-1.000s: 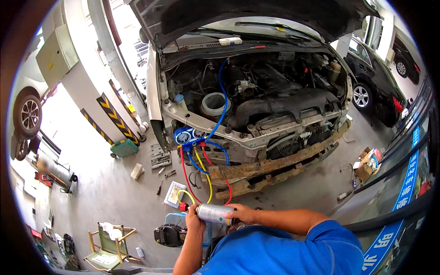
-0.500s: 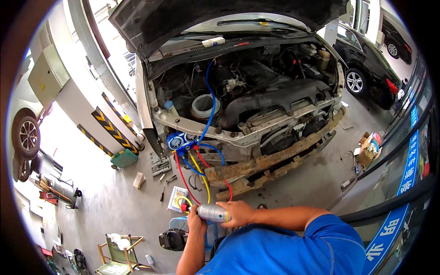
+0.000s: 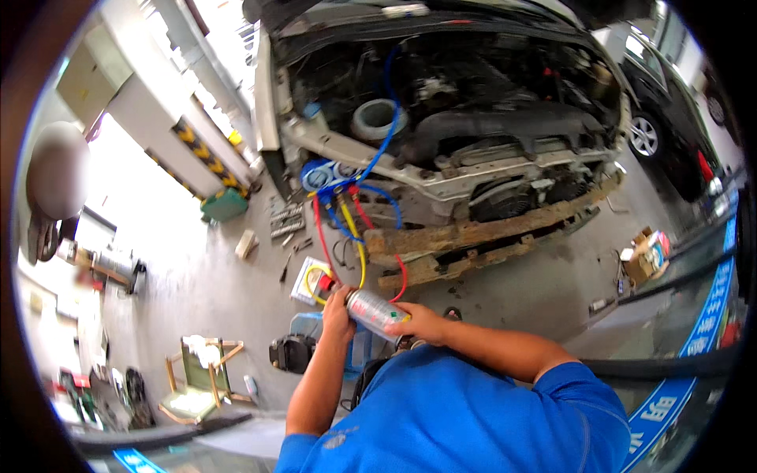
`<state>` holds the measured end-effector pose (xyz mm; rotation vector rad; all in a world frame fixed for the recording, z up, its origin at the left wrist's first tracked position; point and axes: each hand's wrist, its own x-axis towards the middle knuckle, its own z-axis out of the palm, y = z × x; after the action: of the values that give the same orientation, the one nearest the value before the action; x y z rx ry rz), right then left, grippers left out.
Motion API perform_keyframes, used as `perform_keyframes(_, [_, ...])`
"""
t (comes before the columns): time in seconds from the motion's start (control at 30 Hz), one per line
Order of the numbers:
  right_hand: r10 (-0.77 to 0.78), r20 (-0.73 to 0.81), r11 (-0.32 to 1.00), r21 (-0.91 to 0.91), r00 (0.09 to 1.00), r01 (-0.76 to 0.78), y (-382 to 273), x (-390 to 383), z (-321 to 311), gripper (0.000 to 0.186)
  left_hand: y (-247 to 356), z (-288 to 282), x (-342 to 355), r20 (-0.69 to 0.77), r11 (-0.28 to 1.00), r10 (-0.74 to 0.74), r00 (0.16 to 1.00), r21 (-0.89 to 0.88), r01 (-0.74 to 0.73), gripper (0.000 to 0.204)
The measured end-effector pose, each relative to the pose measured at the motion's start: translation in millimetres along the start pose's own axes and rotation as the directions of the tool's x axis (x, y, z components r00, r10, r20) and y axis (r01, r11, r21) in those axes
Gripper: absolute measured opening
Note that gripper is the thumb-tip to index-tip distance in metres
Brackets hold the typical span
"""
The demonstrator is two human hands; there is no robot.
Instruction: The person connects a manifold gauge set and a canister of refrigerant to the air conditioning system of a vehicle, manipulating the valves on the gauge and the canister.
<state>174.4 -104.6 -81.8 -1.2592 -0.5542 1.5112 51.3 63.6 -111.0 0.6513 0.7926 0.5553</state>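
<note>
A silver metal can lies slantwise in front of my body, its base end lower and to the right. My left hand is closed round the can's top end, beside a red tap fitting. My right hand grips the base end. A yellow hose loops from the red fitting. Beyond my hands, a blue manifold gauge set hangs at the car's front corner. Blue, yellow and red hoses run from it, and one blue hose reaches into the engine bay.
The car's bare front beam stands ahead, below the raised bonnet. On the floor to the left are a socket set, a green case and a folding chair. A cardboard box sits at right.
The view has tipped downward, so the car sits higher in it. The can has turned from nearly level to a slant, its base end lower; both hands still hold it.
</note>
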Motion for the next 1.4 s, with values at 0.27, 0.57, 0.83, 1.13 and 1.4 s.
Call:
perform_keyframes(0.27, [-0.088, 0.251, 0.99, -0.083, 0.964, 0.112, -21, -15, 3, 0.085, 47, -11, -41, 0.538, 0.983, -0.038, 0.842, 0.174, -0.066, 0.039])
perform_keyframes(0.57, [-0.074, 0.348, 0.987, -0.11, 0.935, 0.119, -35, -23, 22, 0.092, 51, -32, -62, 0.508, 0.893, 0.101, 0.855, 0.333, -0.303, 0.034])
perform_keyframes(0.83, [0.021, 0.356, 0.993, 0.098, 0.934, -0.059, -13, -31, 20, 0.093, 27, -46, -67, 0.505, 0.925, 0.0, 0.863, 0.328, -0.192, 0.037])
perform_keyframes(1.13, [-0.165, 0.101, 0.982, -0.079, 0.981, 0.173, -54, -18, 97, 0.067, 38, -49, -94, 0.471, -0.04, 0.7, 0.537, 0.777, -0.629, 0.084])
perform_keyframes(1.4, [-0.454, 0.516, 0.339, -0.654, 0.726, 0.676, -130, 11, 92, 0.044, 36, -45, -105, -0.006, 0.686, 0.727, 0.686, -0.022, -0.727, 0.098])
